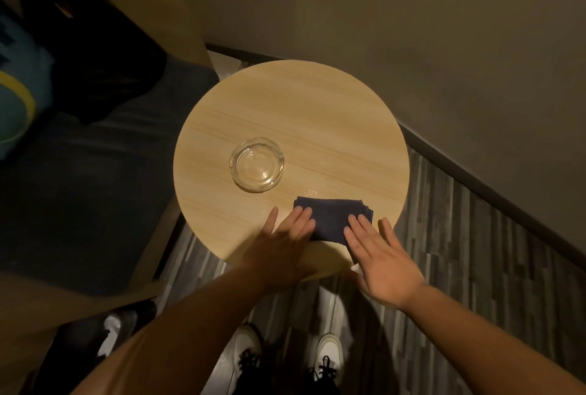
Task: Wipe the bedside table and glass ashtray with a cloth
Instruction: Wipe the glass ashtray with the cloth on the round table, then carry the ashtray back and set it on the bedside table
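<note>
A round light-wood bedside table point(317, 109) fills the middle of the view. A clear glass ashtray point(257, 164) stands upright on it, left of centre. A folded dark blue cloth point(331, 218) lies flat near the table's front edge. My left hand point(282, 239) rests with flat, spread fingers on the cloth's left end. My right hand point(377, 252) lies flat with its fingertips on the cloth's right end. Neither hand grips the cloth; both are apart from the ashtray.
A dark bed point(79, 188) with a black garment point(95, 55) and a blue-yellow item point(16, 93) lies to the left. Beige walls point(444, 45) stand close behind and right. My white shoes point(329, 353) stand on the grey plank floor point(459, 252) below.
</note>
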